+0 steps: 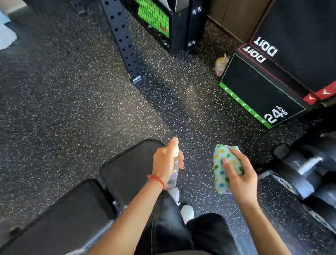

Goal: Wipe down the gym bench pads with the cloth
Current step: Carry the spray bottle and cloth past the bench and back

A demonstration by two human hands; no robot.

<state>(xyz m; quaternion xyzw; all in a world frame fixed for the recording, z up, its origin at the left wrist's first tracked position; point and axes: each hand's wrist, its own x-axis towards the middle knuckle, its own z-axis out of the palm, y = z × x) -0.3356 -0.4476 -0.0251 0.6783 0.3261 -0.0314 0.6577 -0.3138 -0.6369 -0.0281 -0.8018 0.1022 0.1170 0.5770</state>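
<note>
Left hand (166,163) grip clamped on spray bottle (174,173), nozzle over seat pad (130,165), likely to wet it. Right hand (239,177) grip closed on folded cloth (222,163), ready.

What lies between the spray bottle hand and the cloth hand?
Only bare speckled floor separates the left hand and right hand, seen in the head view.

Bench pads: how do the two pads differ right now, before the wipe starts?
The small seat pad lies farther from the person; the long back pad lies nearer, at the lower left. The seat pad is short and squarish; the back pad is longer and runs out of frame. The left hand, holding a spray bottle, overlaps the seat pad's edge; the back pad has no hand over it. Both are black and padded.
</note>
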